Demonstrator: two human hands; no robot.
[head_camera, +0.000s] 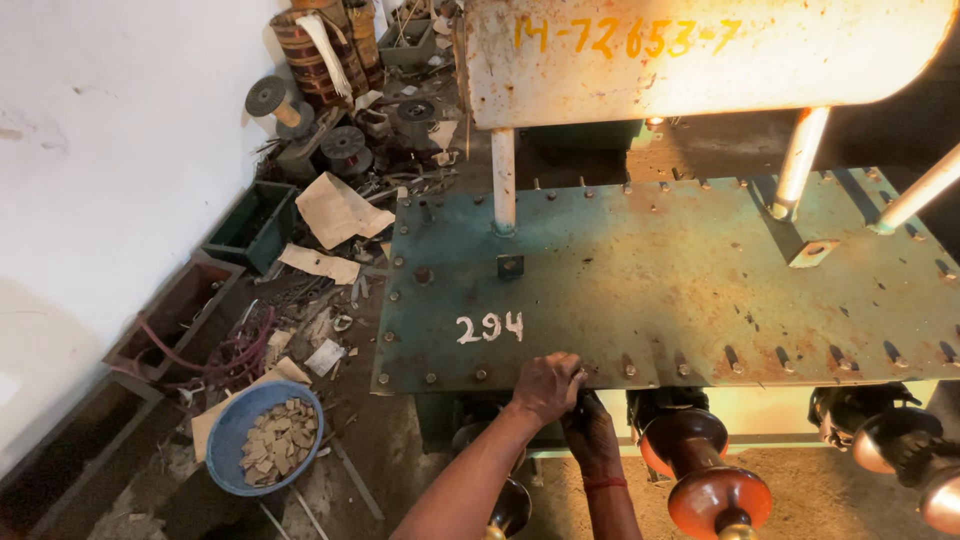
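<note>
Two bare arms, low in the picture, reaching up to the near edge of a big green metal lid (680, 290). Wide and flat, long side running left to right, ringed with bolts, white paint marks near the front. Left hand (547, 386) on top of that near edge, knuckles up, fingers curled over the rim at one bolt (580, 375). Right hand (592, 430) just under the edge, dark and dirty, red thread on the wrist, fingers tucked up beneath the same spot; can't tell what is pinched, if anything. Both hands touching, left above, right below, bolt between.

Brown shiny insulator (705, 470) just to the right of the hands. Blue bowl (232, 435) of small tan pieces on the floor, well off to the left.
</note>
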